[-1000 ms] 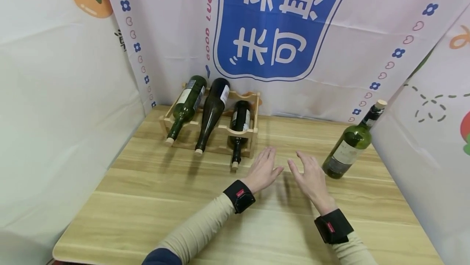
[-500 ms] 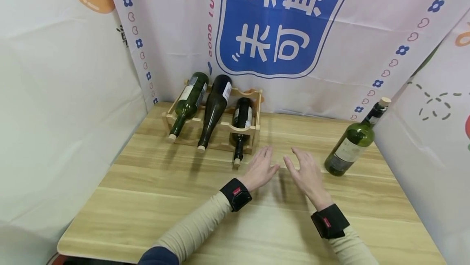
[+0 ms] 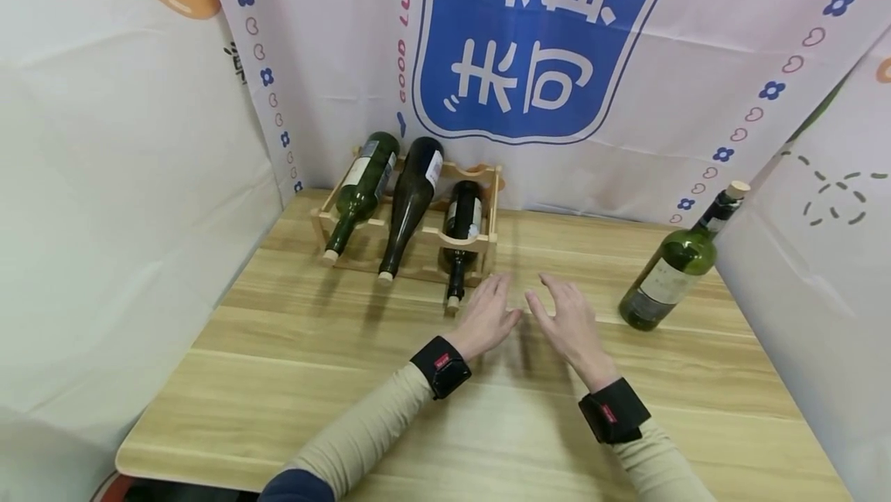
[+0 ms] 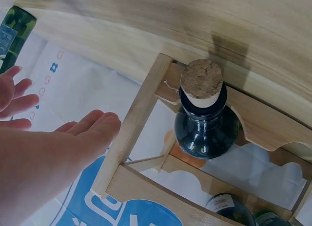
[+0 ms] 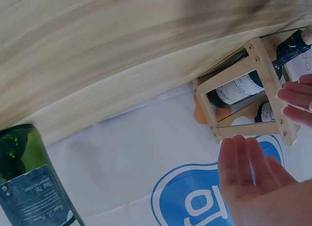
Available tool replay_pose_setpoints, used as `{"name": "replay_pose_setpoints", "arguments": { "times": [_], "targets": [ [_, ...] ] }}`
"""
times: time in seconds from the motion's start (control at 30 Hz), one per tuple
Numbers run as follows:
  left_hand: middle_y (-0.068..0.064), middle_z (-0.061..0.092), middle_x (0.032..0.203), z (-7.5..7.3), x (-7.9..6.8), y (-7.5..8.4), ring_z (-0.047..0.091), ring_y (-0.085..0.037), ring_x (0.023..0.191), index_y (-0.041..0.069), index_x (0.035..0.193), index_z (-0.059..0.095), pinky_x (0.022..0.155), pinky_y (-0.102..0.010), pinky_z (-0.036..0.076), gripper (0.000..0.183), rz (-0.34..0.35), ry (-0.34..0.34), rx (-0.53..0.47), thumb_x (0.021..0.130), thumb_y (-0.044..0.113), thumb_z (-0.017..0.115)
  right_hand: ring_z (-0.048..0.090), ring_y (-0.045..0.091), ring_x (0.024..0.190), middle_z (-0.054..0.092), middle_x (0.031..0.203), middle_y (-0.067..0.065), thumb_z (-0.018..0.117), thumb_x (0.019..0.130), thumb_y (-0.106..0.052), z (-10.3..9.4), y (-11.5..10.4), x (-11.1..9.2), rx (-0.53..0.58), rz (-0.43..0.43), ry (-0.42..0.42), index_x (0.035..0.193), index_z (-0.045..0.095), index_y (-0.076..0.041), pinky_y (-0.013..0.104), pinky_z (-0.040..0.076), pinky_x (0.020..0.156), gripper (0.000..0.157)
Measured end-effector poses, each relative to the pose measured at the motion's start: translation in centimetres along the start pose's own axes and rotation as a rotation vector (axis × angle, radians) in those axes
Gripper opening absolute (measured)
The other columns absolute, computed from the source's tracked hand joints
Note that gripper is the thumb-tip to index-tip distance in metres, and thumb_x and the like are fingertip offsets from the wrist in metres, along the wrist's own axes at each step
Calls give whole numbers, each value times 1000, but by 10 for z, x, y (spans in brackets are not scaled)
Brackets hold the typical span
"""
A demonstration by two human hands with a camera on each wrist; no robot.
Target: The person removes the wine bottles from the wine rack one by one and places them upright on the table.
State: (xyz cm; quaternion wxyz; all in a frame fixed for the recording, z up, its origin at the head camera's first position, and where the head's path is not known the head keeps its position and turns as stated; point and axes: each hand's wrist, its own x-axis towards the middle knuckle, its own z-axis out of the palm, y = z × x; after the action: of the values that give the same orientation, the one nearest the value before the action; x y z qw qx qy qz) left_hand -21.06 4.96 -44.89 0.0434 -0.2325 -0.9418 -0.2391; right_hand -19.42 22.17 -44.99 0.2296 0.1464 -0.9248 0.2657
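Note:
My left hand [image 3: 483,316] hovers over the table just right of a dark wine bottle [image 3: 457,270] lying in the lower tier of a wooden wine rack [image 3: 494,204]. Its fingers are straight and hold nothing. Facing it, a short gap away, is my right hand [image 3: 567,324], palm inward, fingers extended, nothing in it. On the rack's upper tier lie a green wine bottle [image 3: 358,196] and a dark wine bottle [image 3: 411,200], necks toward me. To the right, apart from my right hand, another green wine bottle [image 3: 664,281] stands upright with a cork [image 3: 738,189].
The wooden table [image 3: 278,378] has printed cloth walls [image 3: 334,46] behind it and at both sides. The rack stands near the back left, close to the back cloth. The standing bottle is near the right side.
Both hands have drifted slightly left, and the right hand has come a little closer to the left one. The view has shifted slightly; rack and bottles stay in place.

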Motion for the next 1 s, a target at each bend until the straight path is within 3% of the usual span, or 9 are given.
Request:
{"name": "replay_pose_setpoints", "arguments": {
  "times": [0.33, 1.0],
  "targets": [
    [-24, 40, 148, -5, -4, -3, 38, -34, 139, -1, 149, 28, 118, -46, 32, 70, 7, 10, 4, 95, 31, 60, 61, 34, 108, 66, 121, 18, 61, 94, -34, 5, -7, 5, 9, -10, -9, 131, 56, 0, 49, 53, 89, 50],
    [-28, 42, 145, -8, -12, -19, 39, -40, 137, -7, 143, 35, 117, -50, 31, 66, -11, 56, -48, 95, 30, 61, 63, 33, 105, 67, 119, 18, 61, 94, -34, 10, -12, 7, 20, -17, -28, 127, 58, 0, 49, 54, 88, 47]
  ]
}}
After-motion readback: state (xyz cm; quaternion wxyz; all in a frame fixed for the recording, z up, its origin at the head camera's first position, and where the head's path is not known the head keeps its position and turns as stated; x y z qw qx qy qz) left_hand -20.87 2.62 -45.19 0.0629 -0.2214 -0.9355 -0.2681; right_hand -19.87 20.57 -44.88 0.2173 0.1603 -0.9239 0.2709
